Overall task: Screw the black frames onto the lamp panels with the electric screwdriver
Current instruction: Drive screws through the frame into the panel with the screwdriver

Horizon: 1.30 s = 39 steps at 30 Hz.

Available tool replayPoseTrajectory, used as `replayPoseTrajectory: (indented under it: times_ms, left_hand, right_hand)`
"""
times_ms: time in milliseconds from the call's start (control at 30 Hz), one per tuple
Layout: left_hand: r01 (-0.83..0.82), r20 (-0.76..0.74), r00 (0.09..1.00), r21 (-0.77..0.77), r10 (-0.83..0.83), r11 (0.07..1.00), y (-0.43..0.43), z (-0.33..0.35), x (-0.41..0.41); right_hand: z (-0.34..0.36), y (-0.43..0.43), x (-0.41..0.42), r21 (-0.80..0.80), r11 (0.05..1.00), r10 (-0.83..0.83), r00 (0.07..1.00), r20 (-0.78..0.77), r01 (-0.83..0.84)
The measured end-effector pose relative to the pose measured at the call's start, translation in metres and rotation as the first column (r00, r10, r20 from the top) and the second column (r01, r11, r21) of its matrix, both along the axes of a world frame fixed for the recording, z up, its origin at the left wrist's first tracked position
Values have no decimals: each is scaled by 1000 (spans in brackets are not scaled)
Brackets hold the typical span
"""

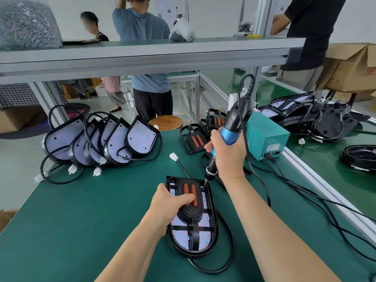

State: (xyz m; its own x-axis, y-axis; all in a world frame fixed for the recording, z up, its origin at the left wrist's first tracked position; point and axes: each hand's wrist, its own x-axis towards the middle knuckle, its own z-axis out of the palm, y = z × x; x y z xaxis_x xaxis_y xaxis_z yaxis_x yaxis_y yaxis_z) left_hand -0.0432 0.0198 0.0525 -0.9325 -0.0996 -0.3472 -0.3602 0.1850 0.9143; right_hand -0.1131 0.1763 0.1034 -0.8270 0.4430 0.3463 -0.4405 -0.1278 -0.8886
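Left hand grips the panel at its left edge, thumb laid across its middle, forearm bare. Right hand is above the panel's far end, fingers wrapped round the screwdriver, wrist straight, forearm bare.

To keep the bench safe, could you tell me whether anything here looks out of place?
Yes: the leaning row of lamp panels at the green table's far left corner seems to overhang the edge, with cables looping off it; it might slide off.
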Motion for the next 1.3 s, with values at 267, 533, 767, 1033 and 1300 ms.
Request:
replayPoseTrajectory:
  times_ms: [267,533,767,1033,1300]
  left_hand:
    - [5,-9,1000,14,-5,1000,0,3,1]
    - [3,15,1000,25,-3,1000,0,10,4]
    - [12,30,999,14,-13,1000,-2,9,4]
    - [41,43,998,-152,-35,988,-1,17,8]
    - [-220,-516,784,-750,-344,624,42,25,10]
  right_hand:
    - [-13,5,8,-27,998,60,998,-24,-61]
    - [-5,9,11,-149,969,194,980,-47,-199]
    - [11,30,18,-168,942,271,954,-130,-291]
    - [26,103,37,-487,788,348,925,-154,-377]
    - [-47,156,69,-699,710,90,996,-28,-84]
